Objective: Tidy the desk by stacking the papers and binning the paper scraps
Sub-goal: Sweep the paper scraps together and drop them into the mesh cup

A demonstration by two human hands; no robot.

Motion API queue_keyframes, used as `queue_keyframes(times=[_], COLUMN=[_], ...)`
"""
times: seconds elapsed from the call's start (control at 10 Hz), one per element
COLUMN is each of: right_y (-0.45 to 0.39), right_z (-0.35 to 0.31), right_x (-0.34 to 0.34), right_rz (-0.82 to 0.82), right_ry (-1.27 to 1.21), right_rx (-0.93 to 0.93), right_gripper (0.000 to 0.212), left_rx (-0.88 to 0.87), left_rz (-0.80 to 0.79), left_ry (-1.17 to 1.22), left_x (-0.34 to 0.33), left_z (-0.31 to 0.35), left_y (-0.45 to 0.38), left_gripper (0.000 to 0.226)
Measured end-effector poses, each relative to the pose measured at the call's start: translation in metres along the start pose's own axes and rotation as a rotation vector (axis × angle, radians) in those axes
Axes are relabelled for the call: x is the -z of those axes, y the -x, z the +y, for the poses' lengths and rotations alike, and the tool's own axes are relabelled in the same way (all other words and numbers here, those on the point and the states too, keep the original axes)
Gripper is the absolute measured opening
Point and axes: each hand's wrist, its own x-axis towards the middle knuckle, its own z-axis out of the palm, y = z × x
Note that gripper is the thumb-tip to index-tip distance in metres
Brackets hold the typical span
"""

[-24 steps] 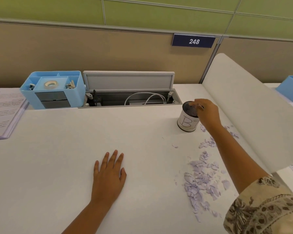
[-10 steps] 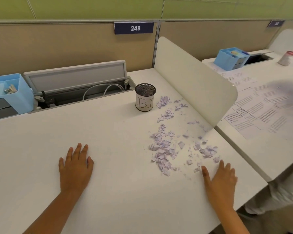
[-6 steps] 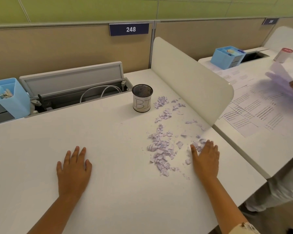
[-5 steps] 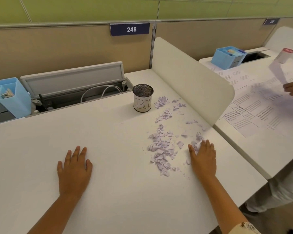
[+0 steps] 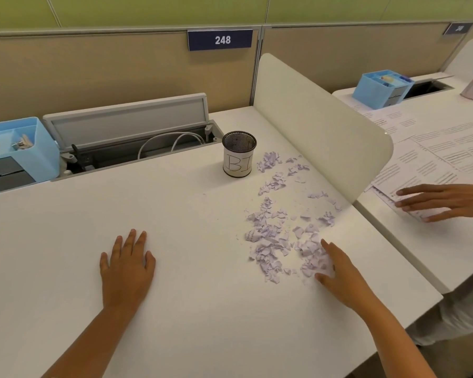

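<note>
Paper scraps (image 5: 277,236) scattered on desk (image 5: 202,309), between bin cup (image 5: 239,154) and R hand (image 5: 339,271). R hand flat, fingers spread, touching scrap pile's near edge. L hand (image 5: 126,263) flat, empty, well apart to left.

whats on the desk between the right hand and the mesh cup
In the head view, loose lilac paper scraps lie scattered between the right hand and the mesh cup; nothing else.
</note>
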Motion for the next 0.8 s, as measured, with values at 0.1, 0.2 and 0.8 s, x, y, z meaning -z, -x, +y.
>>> queue_keyframes(times=[0.1,0.2,0.8], right_y=[-0.004,-0.013,-0.046], right_z=[-0.004,-0.016,-0.04], right_x=[-0.007,-0.017,-0.006], right_rz=[0.027,0.081,0.185], right_ry=[0.056,0.075,-0.497], right_rx=[0.012,0.062,-0.069], right_gripper=[0.067,0.058,0.025], left_rx=[-0.003,-0.003,0.014], left_rz=[-0.001,-0.002,-0.02], left_ry=[-0.002,0.0,0.007], left_x=[0.0,-0.001,0.001], left_z=[0.0,0.0,0.0], left_y=[0.0,0.0,0.0], left_gripper=[0.055,0.055,0.053])
